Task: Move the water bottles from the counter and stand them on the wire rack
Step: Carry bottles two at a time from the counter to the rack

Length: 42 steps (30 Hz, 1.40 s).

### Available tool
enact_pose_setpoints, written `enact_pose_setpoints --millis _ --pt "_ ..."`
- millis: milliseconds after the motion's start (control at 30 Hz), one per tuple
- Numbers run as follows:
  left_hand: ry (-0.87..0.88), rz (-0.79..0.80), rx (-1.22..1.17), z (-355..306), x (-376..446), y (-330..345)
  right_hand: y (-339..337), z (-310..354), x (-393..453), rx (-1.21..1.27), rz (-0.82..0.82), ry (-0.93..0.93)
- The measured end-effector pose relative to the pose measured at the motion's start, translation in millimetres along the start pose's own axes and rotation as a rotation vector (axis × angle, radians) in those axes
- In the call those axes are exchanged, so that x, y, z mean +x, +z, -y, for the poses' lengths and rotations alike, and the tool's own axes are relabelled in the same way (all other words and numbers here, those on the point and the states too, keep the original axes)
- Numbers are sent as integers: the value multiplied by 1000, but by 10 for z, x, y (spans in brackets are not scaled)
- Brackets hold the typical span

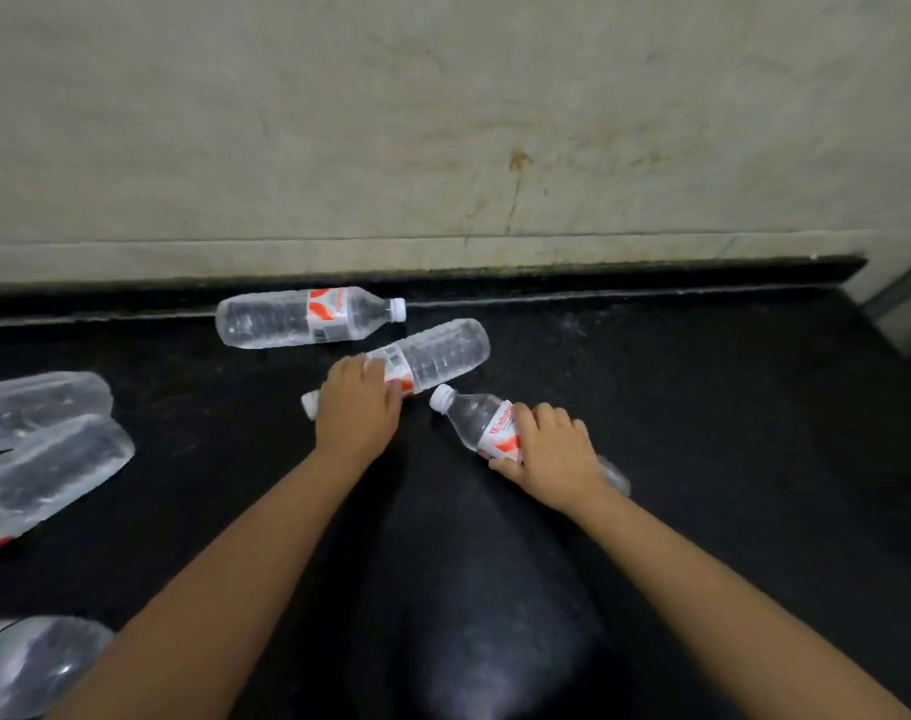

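Observation:
Clear water bottles with red-and-white labels lie on their sides on the black counter (703, 407). My left hand (357, 402) is closed over the neck end of the middle bottle (443, 353), whose white cap pokes out to the left of the hand. My right hand (549, 449) grips a smaller bottle (477, 415) around its label, cap pointing up-left. Another bottle (297, 318) rests untouched near the back edge by the wall. The wire rack is out of sight.
More bottles lie at the left: two side by side (48, 444) and one at the bottom-left corner (22, 662). A stained beige wall (443, 122) rises behind the counter. The counter's right end stops near a pale frame (905, 298).

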<state>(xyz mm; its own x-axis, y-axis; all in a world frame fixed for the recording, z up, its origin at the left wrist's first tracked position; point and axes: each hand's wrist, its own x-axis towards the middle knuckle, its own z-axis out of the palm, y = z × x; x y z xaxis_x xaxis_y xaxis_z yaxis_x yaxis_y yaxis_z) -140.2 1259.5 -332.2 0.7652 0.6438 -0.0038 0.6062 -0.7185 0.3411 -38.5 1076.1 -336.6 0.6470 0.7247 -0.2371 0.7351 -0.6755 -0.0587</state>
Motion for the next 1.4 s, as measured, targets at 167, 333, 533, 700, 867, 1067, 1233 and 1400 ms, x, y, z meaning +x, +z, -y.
enact_pose_setpoints --millis 167,333,533,700,867,1067,1233,1400 --pt "54 38 81 -254 373 211 236 -146 -260 -105 -232 225" --pt "191 -18 196 -36 509 406 339 -168 -256 -159 -338 254" --pt "105 19 246 -63 768 324 376 -179 -248 -143 -335 232" --pt "88 49 234 -44 719 216 337 -180 -235 -138 -330 226" --pt "11 236 120 116 132 10 287 -179 -281 -104 -297 196" --pt "87 360 127 353 -703 -146 157 -116 -404 -6 -148 108" --pt "273 505 195 294 -1096 -79 190 -73 -704 20 -104 61" --pt "302 -24 98 338 -1400 66 321 24 -1056 18 -94 27"
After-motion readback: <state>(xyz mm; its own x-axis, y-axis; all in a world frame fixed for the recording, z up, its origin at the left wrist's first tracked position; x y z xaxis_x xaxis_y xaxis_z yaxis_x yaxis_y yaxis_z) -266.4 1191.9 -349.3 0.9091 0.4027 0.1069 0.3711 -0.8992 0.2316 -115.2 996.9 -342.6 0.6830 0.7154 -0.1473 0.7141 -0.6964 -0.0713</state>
